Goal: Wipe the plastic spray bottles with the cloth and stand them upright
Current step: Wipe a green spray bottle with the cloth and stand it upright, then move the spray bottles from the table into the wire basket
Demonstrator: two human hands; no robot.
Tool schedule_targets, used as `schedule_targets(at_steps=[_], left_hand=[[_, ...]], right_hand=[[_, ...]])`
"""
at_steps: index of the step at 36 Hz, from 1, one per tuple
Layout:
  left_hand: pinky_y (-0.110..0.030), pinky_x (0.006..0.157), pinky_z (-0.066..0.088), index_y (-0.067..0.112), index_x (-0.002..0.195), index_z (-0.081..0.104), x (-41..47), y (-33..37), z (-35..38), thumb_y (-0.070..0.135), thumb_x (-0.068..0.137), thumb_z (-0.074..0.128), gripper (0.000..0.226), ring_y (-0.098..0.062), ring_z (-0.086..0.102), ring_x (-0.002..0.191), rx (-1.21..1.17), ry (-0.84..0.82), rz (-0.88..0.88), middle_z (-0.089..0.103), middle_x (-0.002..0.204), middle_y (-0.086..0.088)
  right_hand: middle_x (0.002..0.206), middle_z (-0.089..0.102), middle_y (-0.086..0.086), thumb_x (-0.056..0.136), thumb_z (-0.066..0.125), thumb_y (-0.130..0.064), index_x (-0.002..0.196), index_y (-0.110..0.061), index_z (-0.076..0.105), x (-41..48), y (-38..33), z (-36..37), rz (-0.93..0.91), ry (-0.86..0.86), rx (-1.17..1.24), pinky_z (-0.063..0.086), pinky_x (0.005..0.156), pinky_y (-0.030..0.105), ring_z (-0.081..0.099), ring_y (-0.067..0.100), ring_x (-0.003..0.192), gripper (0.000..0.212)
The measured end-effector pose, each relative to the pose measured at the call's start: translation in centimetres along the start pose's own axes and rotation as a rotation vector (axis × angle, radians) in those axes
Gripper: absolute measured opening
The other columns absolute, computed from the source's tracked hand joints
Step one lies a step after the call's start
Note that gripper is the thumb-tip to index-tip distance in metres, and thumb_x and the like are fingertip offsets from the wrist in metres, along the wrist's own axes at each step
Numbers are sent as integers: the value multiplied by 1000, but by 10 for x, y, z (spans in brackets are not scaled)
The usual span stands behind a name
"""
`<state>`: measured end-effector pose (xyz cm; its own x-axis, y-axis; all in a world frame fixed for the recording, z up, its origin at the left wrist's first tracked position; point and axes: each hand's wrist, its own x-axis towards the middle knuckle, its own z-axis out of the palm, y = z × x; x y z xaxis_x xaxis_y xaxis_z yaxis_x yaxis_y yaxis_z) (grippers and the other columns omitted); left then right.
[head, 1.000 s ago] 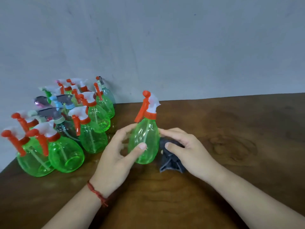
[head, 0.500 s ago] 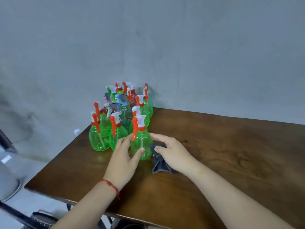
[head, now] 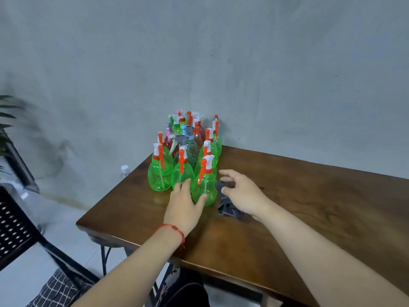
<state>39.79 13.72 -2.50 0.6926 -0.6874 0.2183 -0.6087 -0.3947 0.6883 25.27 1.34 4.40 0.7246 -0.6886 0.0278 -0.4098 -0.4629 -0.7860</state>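
Gripping the front green bottle [head: 204,185] low on its round body, the left hand [head: 184,207] had its thumb laid across the near side and its fingers [head: 182,186] curled round the left side. That bottle stood upright on the wooden counter [head: 309,207], near the left end, with its orange trigger hanging down the front below a white head. A red string bracelet [head: 174,229] circled the left wrist.

Just right of the bottle, the right hand [head: 241,193] was held over the dark grey cloth [head: 228,210], which lay crumpled on the counter. Its fingers [head: 225,173] were spread and loosely bent, pinching nothing. The heel of the hand hid part of the cloth, and I could not tell whether the palm touched it.

Close behind the held bottle, the other spray bottles [head: 160,173] stood upright in a tight cluster running back to the grey wall [head: 243,63]. Most were green with orange triggers; a few further back were reddish or bluish.

Off the counter to the left were a black perforated chair [head: 15,224], blurred plant leaves [head: 6,116] and a small clear white-capped bottle [head: 125,170] on the floor.
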Motion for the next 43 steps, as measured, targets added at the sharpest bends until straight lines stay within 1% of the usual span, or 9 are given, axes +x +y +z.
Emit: schedule_targets(at_steps=[3,10,13,17,22,25,33,37,43], left_hand=[[-42,117,43,18,165,35,-7,-1,-13,49,102,66,76,-25,42,151,-7,0,-5,41,160,-4],[-37,107,52,23,156,48,-18,12,-60,43,102,68,61,-19,58,133,-38,62,85,54,146,1],[-39,105,54,25,147,55,-12,17,-87,41,101,68,50,-16,60,126,-28,114,158,57,133,5],[-39,95,54,29,134,61,7,20,-118,39,99,68,38,-21,61,113,-5,208,205,53,115,5],[-39,81,52,33,126,64,43,23,-130,54,101,61,34,-25,63,99,153,180,225,52,94,8],[-35,69,43,29,124,62,60,32,-122,58,102,56,37,-25,65,90,271,137,248,54,81,12],[-34,75,42,21,133,59,98,55,-113,50,106,51,40,-33,68,102,577,57,222,70,112,-6],[-35,77,42,20,142,57,101,58,-106,28,102,55,40,-35,68,109,607,-29,168,67,123,-10],[-40,82,48,15,137,57,76,65,-106,11,99,52,38,-39,66,119,592,20,125,62,117,-10]], right_hand=[[145,61,-12,103,61,-11,151,-34,53,-8,-4,-10,-4,20,-61,44,82,11,62,-1,106,54],[142,64,-11,98,67,-22,146,-35,59,-18,-33,-20,-97,97,-234,46,107,30,60,12,129,50],[134,67,-14,99,66,-25,142,-36,62,-16,-50,-21,-149,131,-271,50,95,25,66,9,116,45],[103,71,-18,102,59,-31,138,-42,63,-6,-67,-16,-202,125,-261,44,56,17,63,-1,60,38],[72,56,-20,102,51,-59,138,-43,62,15,-84,-8,-228,97,-414,50,75,32,61,7,83,40],[71,61,-18,100,48,-68,127,-45,66,28,-91,-4,-251,78,-558,53,72,33,61,5,78,41],[73,63,-14,101,46,-59,98,-40,61,47,-82,-5,-335,84,-742,49,62,31,63,15,72,25],[77,62,-17,102,48,-52,105,-44,58,45,-69,-6,-347,67,-764,46,65,33,64,20,78,13],[93,72,-7,106,42,-46,125,-45,60,33,-65,-1,-417,103,-790,53,68,36,69,28,85,27]])
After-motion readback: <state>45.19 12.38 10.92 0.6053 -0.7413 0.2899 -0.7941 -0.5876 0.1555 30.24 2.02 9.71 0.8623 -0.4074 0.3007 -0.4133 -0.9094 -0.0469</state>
